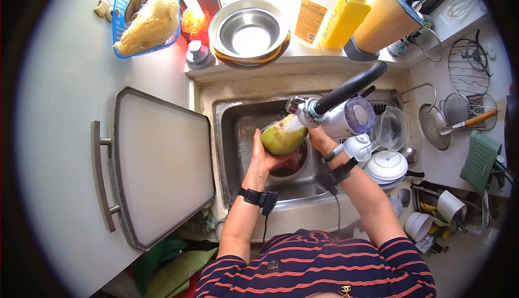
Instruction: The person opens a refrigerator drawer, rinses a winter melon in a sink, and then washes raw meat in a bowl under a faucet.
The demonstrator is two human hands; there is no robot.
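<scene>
Over the sink [230, 152], I hold a large green fruit [283, 137] with a pale, brown-specked upper side; its exact kind is unclear. My left hand [262, 156] is closed around its lower left side, thumb pointing up along it. Close to the fruit's right side is my right hand [321, 140], its fingers mostly hidden behind the faucet's clear-and-white attachment [346, 119]. A whitish stream from the metal spout [308, 111] falls onto the fruit. Below, a round bowl [294, 172] with something dark reddish in it sits in the basin, partly covered by my hands.
White plates [387, 166] and a clear pitcher [391, 129] stand right of the basin. Behind it are metal bowls [250, 30], a yellow pump bottle [346, 19] and a knife block [384, 22]. A large cutting board [162, 165] lies left; a blue basket [120, 27] is farther back.
</scene>
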